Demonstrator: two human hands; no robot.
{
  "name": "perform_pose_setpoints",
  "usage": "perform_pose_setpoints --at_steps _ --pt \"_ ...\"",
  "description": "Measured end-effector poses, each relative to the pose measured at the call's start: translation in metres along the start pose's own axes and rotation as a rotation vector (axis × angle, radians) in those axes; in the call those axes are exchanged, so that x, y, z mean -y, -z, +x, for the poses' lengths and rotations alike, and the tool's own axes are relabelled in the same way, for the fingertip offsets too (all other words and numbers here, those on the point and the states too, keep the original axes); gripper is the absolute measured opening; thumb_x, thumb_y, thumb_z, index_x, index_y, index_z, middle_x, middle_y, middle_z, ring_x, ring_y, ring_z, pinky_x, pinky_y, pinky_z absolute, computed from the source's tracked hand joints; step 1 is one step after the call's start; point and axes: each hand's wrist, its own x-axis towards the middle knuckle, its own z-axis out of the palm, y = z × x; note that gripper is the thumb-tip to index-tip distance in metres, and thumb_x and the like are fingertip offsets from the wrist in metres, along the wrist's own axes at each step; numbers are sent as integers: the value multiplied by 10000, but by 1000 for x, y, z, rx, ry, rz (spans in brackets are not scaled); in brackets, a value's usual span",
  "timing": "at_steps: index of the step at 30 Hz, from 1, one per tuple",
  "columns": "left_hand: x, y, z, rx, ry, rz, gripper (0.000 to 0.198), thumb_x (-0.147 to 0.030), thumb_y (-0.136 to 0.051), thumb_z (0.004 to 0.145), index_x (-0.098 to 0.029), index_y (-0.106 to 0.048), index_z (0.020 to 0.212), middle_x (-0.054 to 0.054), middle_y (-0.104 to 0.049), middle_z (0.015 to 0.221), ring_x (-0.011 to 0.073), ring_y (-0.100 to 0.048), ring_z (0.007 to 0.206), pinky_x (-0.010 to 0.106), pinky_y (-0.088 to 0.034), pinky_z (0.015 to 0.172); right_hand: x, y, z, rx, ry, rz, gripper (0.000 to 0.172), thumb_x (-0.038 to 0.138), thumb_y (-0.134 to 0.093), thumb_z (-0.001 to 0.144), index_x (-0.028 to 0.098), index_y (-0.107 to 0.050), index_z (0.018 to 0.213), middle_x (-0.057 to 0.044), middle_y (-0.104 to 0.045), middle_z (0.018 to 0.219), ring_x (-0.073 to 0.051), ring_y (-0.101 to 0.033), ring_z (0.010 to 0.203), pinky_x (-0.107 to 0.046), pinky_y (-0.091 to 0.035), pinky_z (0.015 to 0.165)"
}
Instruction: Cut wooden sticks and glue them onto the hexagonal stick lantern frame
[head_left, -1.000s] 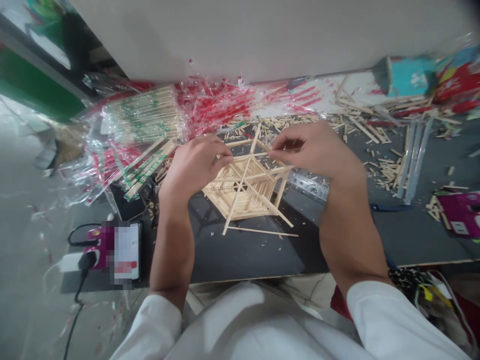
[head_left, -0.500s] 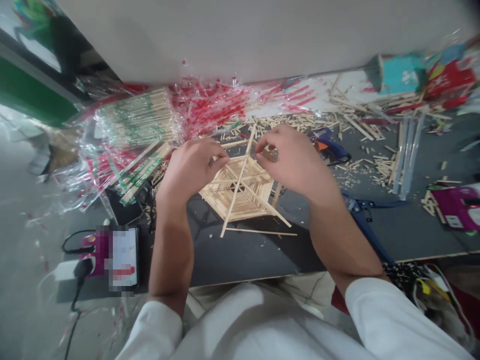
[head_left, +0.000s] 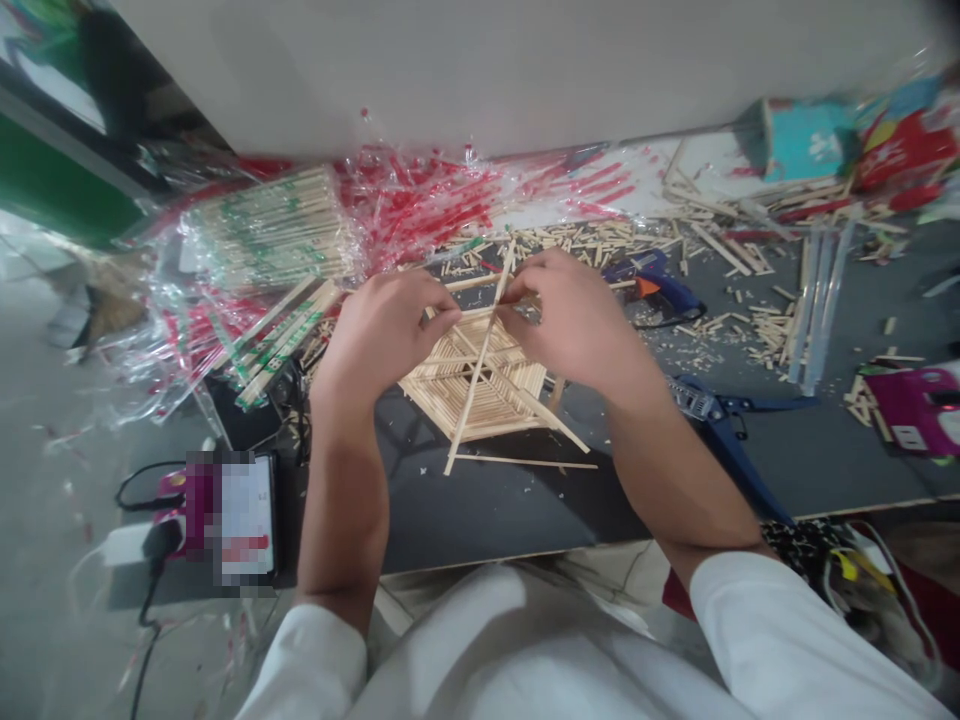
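Observation:
A hexagonal web-like frame of thin wooden sticks (head_left: 459,418) is on the dark table between my hands, with long sticks crossing over its middle. My left hand (head_left: 390,325) is at its upper left, thumb and fingertips pinched together; whatever lies between them is hidden. With thumb and index finger, my right hand (head_left: 559,318) grips the upper part of the long crossing stick (head_left: 484,365). A separate thin stick (head_left: 525,462) shows below the frame's near side.
Bundled chopsticks (head_left: 266,235) in plastic and red-printed wrappers (head_left: 442,195) lie behind. To the right are a blue glue gun (head_left: 660,285), a blue-handled tool (head_left: 731,430), clear glue sticks (head_left: 821,305) and wood scraps. A phone (head_left: 251,520) sits at left.
My right hand has moved slightly left and down, its fingertips closing onto the long crossing stick. My left hand stays almost in place.

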Motion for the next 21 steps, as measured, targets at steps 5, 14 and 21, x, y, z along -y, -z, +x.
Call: perform_pose_setpoints --at_steps 5,14,21 --pt "-2 1 1 11 2 11 210 -322 -649 1030 -234 -828 964 67 -847 1082 267 -753 1011 399 -572 960 3 1 0 16 -23 -7 116 229 -697 967 193 -803 938 -148 -742 1159 -343 -703 1087 -501 -531 986" --pt "-1 1 2 9 -19 -15 215 -287 -637 1028 -214 -824 951 75 -835 1013 242 -749 941 380 -575 944 3 -2 1 -17 -25 0 84 217 -712 937 211 -792 910 -123 -752 1118 -319 -697 1045 -479 -539 964" --pt "-4 1 0 24 -27 16 241 -277 -608 1042 -216 -835 991 89 -837 1063 278 -742 1021 432 -570 1001 2 -2 2 -10 -10 4 103 201 -698 928 216 -797 907 -113 -753 1106 -314 -701 1044 -476 -549 960"
